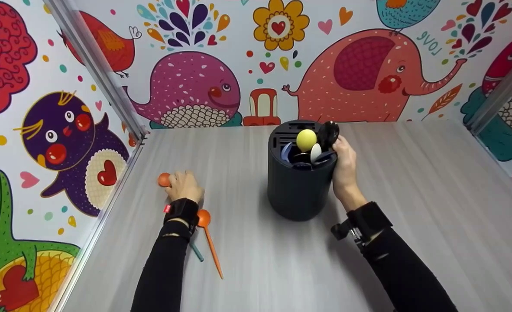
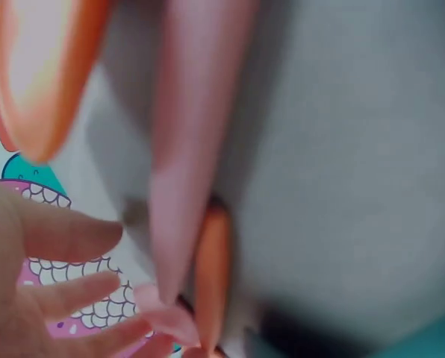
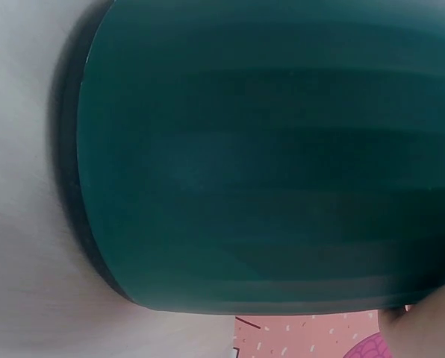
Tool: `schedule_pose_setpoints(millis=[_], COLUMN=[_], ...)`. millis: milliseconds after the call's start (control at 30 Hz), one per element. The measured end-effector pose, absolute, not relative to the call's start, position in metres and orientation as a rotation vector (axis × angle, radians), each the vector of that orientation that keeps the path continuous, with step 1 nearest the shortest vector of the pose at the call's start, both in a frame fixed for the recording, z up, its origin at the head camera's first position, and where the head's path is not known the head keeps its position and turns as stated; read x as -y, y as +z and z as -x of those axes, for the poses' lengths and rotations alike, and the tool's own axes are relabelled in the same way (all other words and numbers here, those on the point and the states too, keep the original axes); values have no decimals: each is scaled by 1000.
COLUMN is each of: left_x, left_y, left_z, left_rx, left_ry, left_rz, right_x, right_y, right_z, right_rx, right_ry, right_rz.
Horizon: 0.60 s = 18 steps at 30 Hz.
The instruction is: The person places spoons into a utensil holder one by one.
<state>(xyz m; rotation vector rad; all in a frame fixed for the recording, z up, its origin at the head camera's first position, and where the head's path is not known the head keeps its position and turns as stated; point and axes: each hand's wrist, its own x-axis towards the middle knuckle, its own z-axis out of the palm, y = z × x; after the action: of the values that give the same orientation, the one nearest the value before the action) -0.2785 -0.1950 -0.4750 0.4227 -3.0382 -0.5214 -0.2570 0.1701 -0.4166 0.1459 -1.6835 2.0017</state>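
One left hand (image 1: 184, 187), fingers spread loosely, at orange rounded spoon head (image 1: 163, 180), left of frame. Right hand (image 1: 346, 167) against dark cylindrical utensil holder (image 1: 297, 190), centre; fingers partly hidden, can't tell grip.

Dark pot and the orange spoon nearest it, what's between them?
Just bare table lies between the pot and that spoon; the head view shows it.
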Motion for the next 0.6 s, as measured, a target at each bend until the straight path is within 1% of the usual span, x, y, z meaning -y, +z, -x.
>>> schedule_pose_setpoints(millis=[333,600], left_x=[193,188], left_y=[-471,-475], left_z=[278,280], left_rx=[3067,3024], left_ry=[-482,-424], left_rz=[-399,-356], right_x=[-170,-171], right_y=[-416,-415], right_z=[257,256], right_rx=[1696,1704], right_ry=[1990,1980], right_rz=[-141,-139])
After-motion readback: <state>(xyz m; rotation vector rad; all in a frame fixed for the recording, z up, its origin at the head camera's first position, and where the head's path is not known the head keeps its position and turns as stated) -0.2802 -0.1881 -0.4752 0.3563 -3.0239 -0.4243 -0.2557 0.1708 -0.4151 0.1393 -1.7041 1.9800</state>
